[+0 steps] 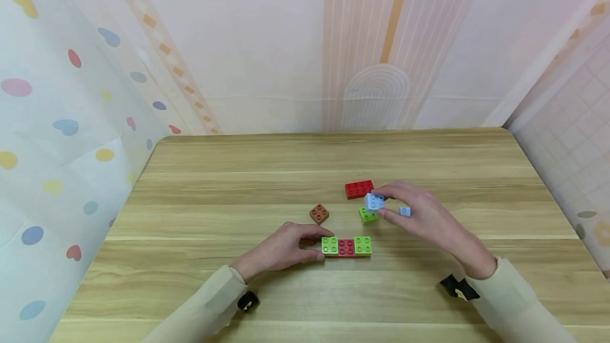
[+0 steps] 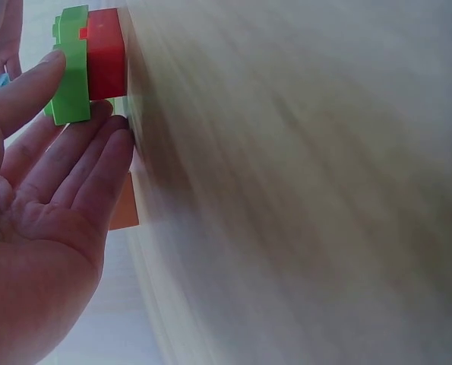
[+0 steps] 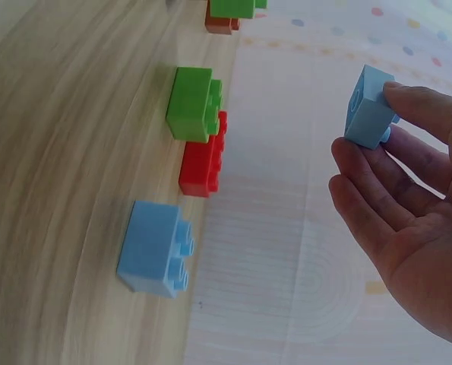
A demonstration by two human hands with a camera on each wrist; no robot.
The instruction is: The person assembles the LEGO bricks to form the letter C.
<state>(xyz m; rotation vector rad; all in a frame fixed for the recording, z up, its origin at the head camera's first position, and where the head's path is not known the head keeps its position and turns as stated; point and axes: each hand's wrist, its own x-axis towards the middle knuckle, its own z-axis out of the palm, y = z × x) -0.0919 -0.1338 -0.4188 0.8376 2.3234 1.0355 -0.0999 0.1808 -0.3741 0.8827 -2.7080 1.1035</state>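
Observation:
My left hand point(image 1: 283, 247) pinches the left end of a small build between thumb and fingers. Two lime green building bricks point(image 1: 362, 246) sit on top of it at either end, with red studs point(image 1: 346, 247) showing between them. In the left wrist view, the thumb lies on the green brick point(image 2: 74, 84), which is stacked on a red brick point(image 2: 106, 53). Raised off the table, a light blue brick point(image 3: 370, 106) is pinched between the thumb and fingertips of my right hand point(image 1: 429, 216). From the head view it overlaps a loose lime green brick point(image 1: 367, 217).
Behind the build lies a long red brick point(image 1: 358, 189). An orange-brown brick point(image 1: 319, 214) rests close beyond my left fingers. Another light blue brick point(image 3: 150, 247) stands on the wooden table point(image 1: 214, 184), partly covered by my right hand in the head view. Patterned cloth point(image 1: 267, 46) hangs behind.

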